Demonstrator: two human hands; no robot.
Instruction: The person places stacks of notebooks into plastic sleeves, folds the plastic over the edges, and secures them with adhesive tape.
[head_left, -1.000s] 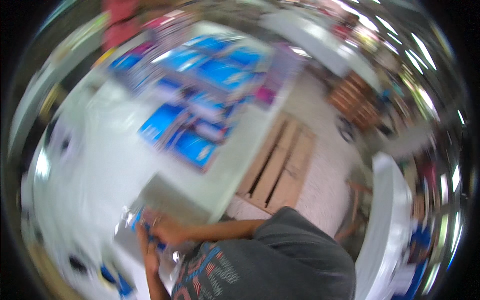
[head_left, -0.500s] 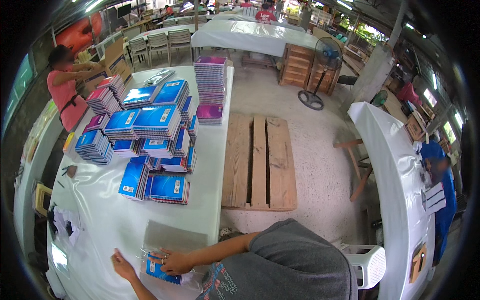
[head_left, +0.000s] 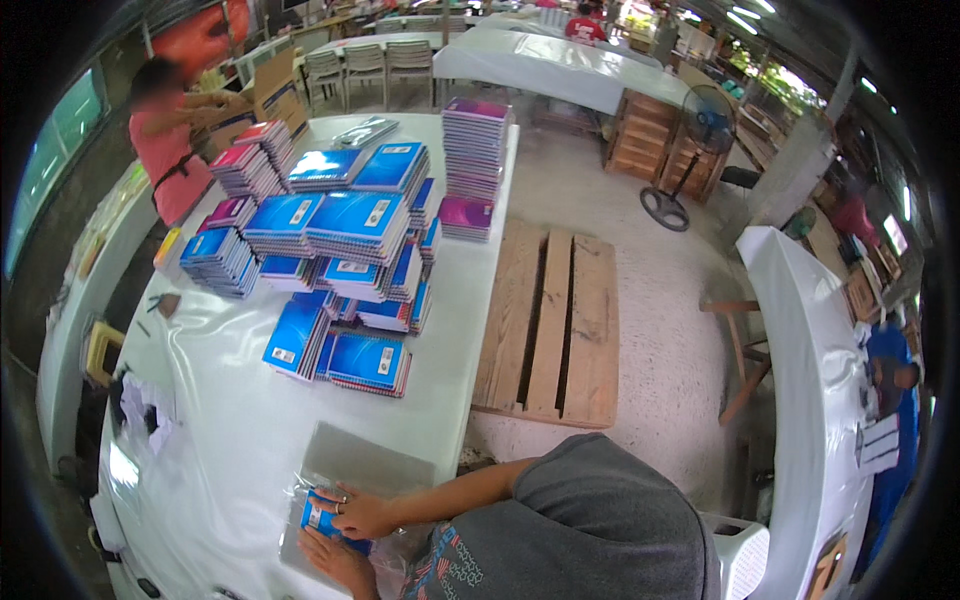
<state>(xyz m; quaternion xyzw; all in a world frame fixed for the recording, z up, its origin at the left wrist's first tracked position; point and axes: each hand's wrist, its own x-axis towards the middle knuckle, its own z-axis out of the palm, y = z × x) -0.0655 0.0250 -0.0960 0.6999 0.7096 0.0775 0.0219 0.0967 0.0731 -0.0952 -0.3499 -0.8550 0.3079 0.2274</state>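
A blue spiral notebook [head_left: 318, 512] lies at the near part of the table on clear plastic bags [head_left: 368, 458]; whether it is inside one I cannot tell. My right hand [head_left: 364, 513] rests over the notebook with its fingers stretched across the cover, a ring on one of them. Close beside it, my left hand [head_left: 335, 556] lies at the notebook's near edge, fingers extended. Both hands hide much of the cover. Farther up the table stand stacks of blue notebooks [head_left: 357, 222] and a tall pile of purple ones [head_left: 475, 150].
A white-covered table [head_left: 215, 400] carries all this. Right of it a wooden pallet [head_left: 545, 320] lies on the floor, with a standing fan [head_left: 705, 125] beyond. A person in pink [head_left: 170, 145] stands by a cardboard box [head_left: 278, 92] at the far left. Another white-covered table [head_left: 800, 400] stands right.
My left hand has come in from the left, away from the notebook, down to its near edge. My right hand stays on the notebook. The whole view has shifted a little.
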